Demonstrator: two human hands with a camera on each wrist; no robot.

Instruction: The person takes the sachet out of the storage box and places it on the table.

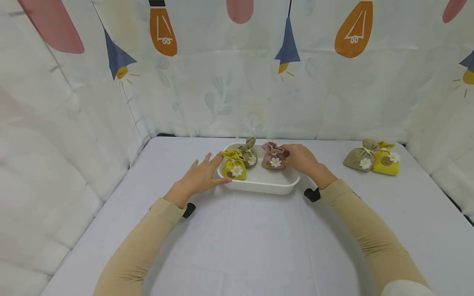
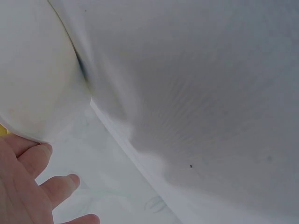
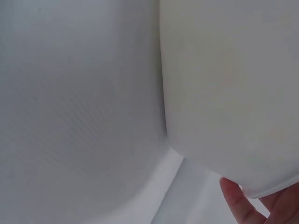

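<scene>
A white oval-cornered tray (image 1: pixel 259 187) stands on the table with three small drawstring pouches in it. The yellow pouch (image 1: pixel 234 165) and the grey-green pouch (image 1: pixel 249 153) sit together at its left end, and a dusty pink pouch (image 1: pixel 273 156) is toward the right. Each bears a white daisy. My left hand (image 1: pixel 200 174) rests at the tray's left rim with its fingers spread, thumb close to the yellow pouch. With curled fingers, my right hand (image 1: pixel 300 158) pinches the right side of the pink pouch over the tray's right end. Its fingertips (image 3: pixel 232 192) appear by the rim.
Another grey-green pouch (image 1: pixel 361 157) and another yellow pouch (image 1: pixel 386 159) lean together at the table's back right. A white cloth covers the table (image 1: pixel 266 246). Behind it hangs a printed curtain (image 1: pixel 237 82), and a second fabric wall (image 1: pixel 55 164) runs along the left side.
</scene>
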